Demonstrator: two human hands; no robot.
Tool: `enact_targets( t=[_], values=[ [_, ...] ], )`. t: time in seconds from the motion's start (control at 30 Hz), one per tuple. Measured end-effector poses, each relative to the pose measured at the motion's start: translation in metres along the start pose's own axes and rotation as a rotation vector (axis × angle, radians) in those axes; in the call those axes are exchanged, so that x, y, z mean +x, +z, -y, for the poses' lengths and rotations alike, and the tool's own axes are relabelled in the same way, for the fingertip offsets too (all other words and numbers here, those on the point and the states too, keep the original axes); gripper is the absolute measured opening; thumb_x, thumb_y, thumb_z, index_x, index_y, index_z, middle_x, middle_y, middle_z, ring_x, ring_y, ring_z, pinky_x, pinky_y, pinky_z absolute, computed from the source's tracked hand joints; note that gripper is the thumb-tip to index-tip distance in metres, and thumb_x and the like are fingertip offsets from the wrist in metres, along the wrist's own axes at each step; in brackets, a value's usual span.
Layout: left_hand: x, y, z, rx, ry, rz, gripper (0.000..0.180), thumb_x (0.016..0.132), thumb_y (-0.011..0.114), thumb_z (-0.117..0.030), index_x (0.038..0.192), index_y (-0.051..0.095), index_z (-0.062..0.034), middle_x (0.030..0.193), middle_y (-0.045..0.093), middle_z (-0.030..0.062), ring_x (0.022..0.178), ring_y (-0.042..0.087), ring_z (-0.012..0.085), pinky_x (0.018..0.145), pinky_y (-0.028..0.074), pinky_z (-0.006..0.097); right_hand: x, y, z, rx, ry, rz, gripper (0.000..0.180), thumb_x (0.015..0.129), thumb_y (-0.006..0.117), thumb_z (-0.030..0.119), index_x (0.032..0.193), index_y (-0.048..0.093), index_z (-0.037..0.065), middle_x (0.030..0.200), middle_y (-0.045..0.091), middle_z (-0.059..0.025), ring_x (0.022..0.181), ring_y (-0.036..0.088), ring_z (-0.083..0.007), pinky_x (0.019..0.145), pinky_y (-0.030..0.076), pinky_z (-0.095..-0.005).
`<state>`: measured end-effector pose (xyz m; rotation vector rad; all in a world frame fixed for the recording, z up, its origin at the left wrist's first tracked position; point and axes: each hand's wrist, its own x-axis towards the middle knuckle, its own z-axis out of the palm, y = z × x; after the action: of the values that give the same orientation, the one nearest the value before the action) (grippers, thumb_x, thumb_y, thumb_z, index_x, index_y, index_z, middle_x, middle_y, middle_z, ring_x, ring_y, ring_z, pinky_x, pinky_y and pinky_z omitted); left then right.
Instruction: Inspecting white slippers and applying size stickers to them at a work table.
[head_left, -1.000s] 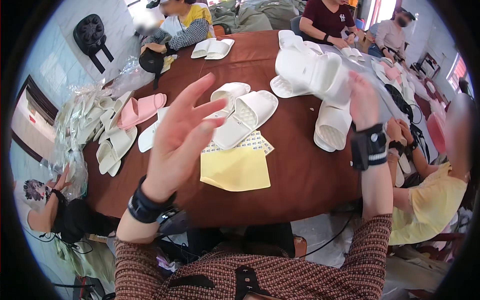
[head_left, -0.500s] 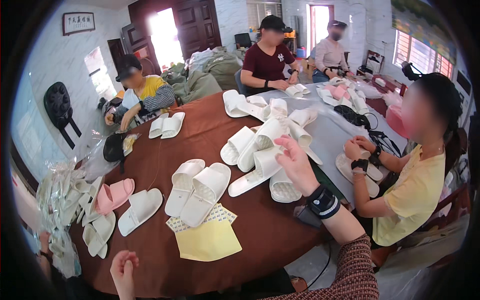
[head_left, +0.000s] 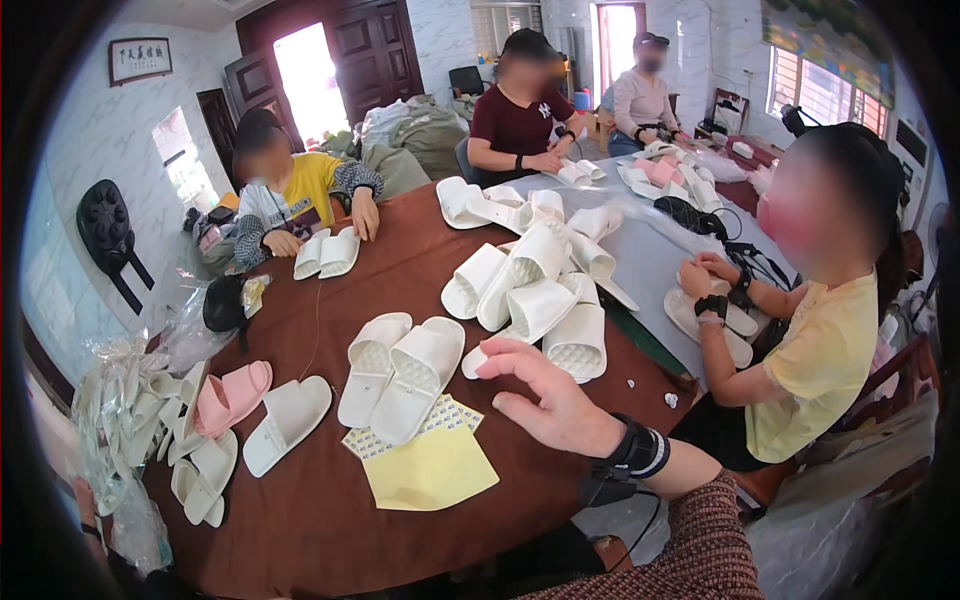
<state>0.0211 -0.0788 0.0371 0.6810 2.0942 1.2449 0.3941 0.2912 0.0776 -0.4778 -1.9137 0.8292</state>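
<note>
in the head view, the right hand [head_left: 555, 405] hangs with its grip released, palm bare and fingers softly curved, just beside a heap of white slippers [head_left: 535, 265], smooth-banded with quilted, dimpled footbeds, on the matte brown cloth of the tabletop [head_left: 300, 530]; the left hand is out of sight, so i cannot tell its grip. nearer the middle, a round-toed white pair [head_left: 402, 375] overlaps a thin, flat yellow sheet [head_left: 435, 470], with a single white slipper [head_left: 288, 425], smooth pink footwear [head_left: 232, 397] and crinkled clear plastic [head_left: 110, 420] to the left.
</note>
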Motion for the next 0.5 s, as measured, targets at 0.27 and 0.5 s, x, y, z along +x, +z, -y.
enact_targets(
  t=[0.27, 0.5],
  values=[
    [-0.034, -0.049, 0.151, 0.040, -0.397, 0.053, 0.029, 0.096, 0.061, -0.027, 0.106, 0.064, 0.0005, 0.088, 0.069, 0.0109, 0.073, 0.065, 0.0192, 0.064, 0.054, 0.031, -0.016, 0.044, 0.013, 0.117, 0.067, 0.148, 0.035, 0.085, 0.060, -0.005, 0.119, 0.058, 0.004, 0.137, 0.047, -0.0142, 0.127, 0.049, -0.0260, 0.103, 0.042, -0.0350],
    [-0.059, -0.039, 0.204, -0.107, -0.763, 0.101, 0.024, 0.094, 0.062, -0.019, 0.106, 0.065, 0.0011, 0.101, 0.070, 0.0131, 0.082, 0.064, 0.0248, 0.075, 0.052, 0.037, -0.034, 0.059, 0.014, 0.180, 0.106, 0.241, 0.032, 0.087, 0.060, -0.003, 0.118, 0.058, 0.005, 0.138, 0.047, -0.0142, 0.130, 0.047, -0.0276, 0.106, 0.039, -0.0364]
  ],
)
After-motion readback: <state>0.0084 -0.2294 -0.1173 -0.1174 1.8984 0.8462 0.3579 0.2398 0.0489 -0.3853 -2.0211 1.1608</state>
